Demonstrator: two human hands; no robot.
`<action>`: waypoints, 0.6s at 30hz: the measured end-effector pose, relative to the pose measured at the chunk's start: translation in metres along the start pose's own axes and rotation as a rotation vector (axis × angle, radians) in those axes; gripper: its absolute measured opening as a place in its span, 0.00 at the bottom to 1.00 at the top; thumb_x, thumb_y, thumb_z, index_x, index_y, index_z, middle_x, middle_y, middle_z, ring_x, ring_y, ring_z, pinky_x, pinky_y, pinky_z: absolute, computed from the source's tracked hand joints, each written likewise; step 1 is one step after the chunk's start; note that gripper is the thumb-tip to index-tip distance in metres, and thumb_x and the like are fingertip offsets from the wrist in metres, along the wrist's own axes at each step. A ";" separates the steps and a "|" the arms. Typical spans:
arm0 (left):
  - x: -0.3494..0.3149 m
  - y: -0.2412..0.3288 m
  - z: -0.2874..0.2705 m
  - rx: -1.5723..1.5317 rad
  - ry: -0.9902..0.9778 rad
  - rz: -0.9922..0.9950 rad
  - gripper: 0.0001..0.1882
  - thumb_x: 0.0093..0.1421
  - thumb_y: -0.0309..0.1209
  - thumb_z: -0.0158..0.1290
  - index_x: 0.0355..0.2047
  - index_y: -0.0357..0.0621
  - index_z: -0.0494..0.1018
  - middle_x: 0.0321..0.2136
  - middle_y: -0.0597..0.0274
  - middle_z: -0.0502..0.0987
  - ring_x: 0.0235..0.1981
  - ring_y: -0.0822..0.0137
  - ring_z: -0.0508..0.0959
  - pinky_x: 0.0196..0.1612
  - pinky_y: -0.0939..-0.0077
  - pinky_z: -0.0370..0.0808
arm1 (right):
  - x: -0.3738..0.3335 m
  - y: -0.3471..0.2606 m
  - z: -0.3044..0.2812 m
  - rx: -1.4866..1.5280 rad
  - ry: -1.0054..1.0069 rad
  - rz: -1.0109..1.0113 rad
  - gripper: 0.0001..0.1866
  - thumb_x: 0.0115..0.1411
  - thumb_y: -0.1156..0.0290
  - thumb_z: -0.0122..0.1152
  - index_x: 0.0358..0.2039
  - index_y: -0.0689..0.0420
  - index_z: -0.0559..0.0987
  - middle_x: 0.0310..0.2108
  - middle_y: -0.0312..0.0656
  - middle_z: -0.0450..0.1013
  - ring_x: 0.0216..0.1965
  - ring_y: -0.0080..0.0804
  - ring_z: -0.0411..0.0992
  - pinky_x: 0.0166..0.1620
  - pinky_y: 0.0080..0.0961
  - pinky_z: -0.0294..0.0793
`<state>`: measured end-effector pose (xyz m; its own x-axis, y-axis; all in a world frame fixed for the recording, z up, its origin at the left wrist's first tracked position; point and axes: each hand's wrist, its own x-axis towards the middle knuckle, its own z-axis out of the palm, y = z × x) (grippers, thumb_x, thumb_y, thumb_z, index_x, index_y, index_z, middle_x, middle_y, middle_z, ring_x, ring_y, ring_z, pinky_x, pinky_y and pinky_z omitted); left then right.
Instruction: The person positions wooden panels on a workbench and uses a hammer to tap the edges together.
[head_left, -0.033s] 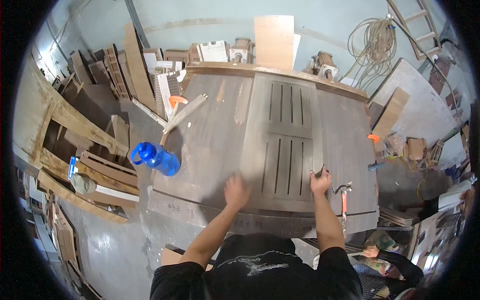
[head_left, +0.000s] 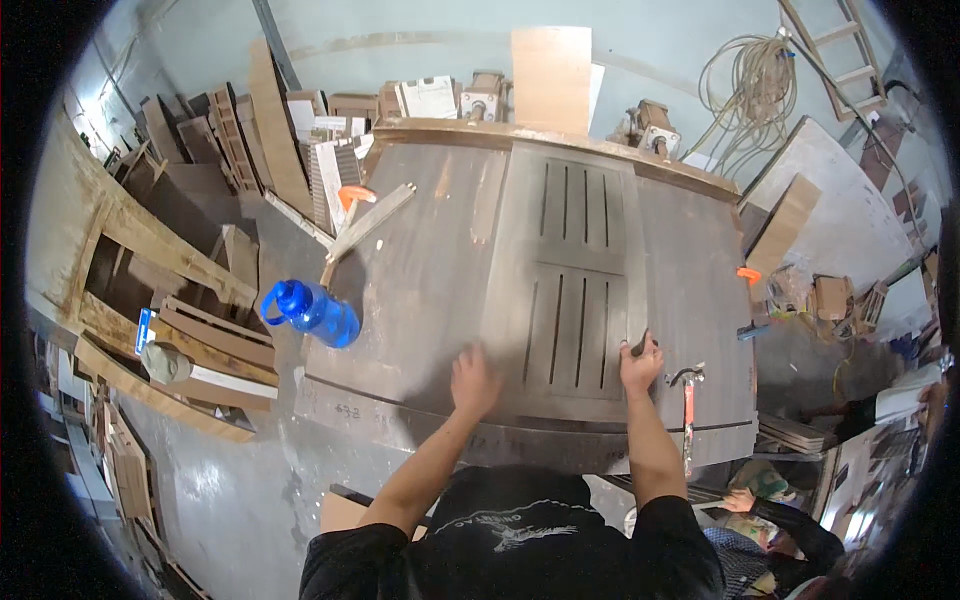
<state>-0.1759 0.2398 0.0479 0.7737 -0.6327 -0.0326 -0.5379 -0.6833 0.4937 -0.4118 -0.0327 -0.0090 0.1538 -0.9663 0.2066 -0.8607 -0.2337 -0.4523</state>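
Note:
A grey-brown panel (head_left: 578, 266) with two groups of long dark slots lies on the broad wooden workbench (head_left: 420, 270) in front of me. My left hand (head_left: 475, 384) rests near the panel's lower left edge, fingers stretched forward and slightly blurred, with nothing visible in them. At the lower right edge of the panel, my right hand (head_left: 641, 364) is closed on a small dark tool (head_left: 639, 346), whose kind is mostly hidden by the fingers. Just right of that hand lies a claw hammer (head_left: 688, 410) with a reddish handle.
A blue water bottle (head_left: 312, 313) and crossed wooden strips (head_left: 370, 224) are at the bench's left. An orange-handled item (head_left: 748, 275) sits at its right edge. Boards lean along the wall. Another person's hand (head_left: 740, 500) shows at lower right.
The view has shifted very slightly. Both hands stay in nearly the same places, and the right hand keeps its hold on the small dark tool.

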 end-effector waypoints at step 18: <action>-0.020 -0.012 -0.015 -0.020 -0.112 0.014 0.36 0.52 0.38 0.65 0.61 0.47 0.67 0.50 0.48 0.68 0.50 0.43 0.70 0.50 0.52 0.73 | -0.025 -0.003 -0.040 0.165 -0.103 -0.230 0.27 0.53 0.64 0.70 0.54 0.50 0.77 0.48 0.49 0.73 0.51 0.50 0.68 0.54 0.43 0.68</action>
<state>-0.1800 0.2657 0.0555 0.7232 -0.6798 -0.1218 -0.5411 -0.6673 0.5117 -0.4323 -0.0030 0.0222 0.3913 -0.8900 0.2342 -0.7084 -0.4537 -0.5407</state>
